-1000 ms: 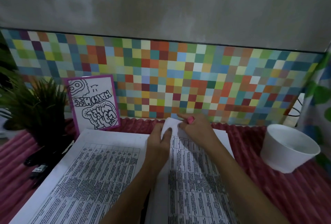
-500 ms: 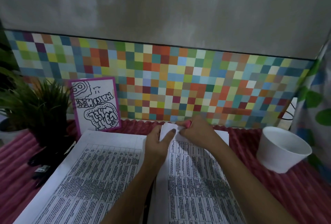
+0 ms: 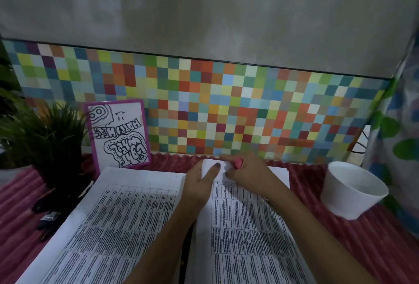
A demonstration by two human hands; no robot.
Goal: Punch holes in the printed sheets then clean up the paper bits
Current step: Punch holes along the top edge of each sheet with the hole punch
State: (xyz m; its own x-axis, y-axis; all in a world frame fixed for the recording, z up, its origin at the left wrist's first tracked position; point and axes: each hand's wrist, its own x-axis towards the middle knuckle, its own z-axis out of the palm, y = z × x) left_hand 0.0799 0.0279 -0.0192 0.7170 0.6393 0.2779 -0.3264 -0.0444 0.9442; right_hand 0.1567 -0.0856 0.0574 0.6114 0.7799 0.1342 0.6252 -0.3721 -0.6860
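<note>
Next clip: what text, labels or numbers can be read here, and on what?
Purple-bordered card: hand-drawn bubble lettering, seemingly upside down; not readable with confidence.
Left printed sheet: tables of fine print, too small to read.
Right printed sheet: the same, unreadable.
Dark object at the left edge: small pale label, too blurred.
White cup: no text visible.
Pink tool in the right hand: no marking visible.

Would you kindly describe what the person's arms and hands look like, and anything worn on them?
Both forearms are bare, with no sleeves in view. The left hand and right hand wear no gloves, and no watch shows; dim light hides finer detail.
</note>
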